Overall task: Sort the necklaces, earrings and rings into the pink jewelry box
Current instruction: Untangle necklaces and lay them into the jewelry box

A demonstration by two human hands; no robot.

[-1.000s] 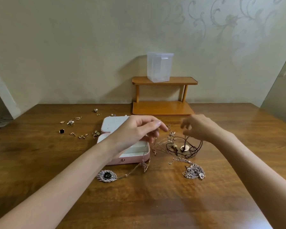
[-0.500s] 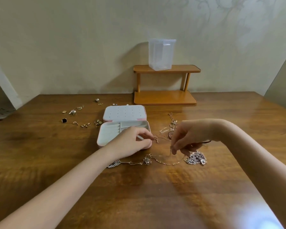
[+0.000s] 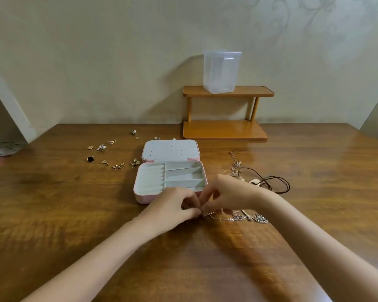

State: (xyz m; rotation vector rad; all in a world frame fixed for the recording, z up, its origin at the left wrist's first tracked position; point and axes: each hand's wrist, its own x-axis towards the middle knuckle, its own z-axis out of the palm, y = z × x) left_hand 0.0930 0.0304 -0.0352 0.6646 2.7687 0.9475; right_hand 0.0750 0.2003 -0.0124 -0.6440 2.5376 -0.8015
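Gold chain (image 3: 218, 216) lies on the table, pinched at its near end between fingertips of my left hand (image 3: 175, 204) and right hand (image 3: 225, 194), curled together. Just beyond them the pink jewelry box (image 3: 140, 196) stands open. I judge I'm gathering this necklace; next comes lifting it into a compartment.

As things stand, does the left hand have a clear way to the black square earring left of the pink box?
Probably yes: the left hand would first release the thin chain; only bare wooden table lies toward the black square earring.
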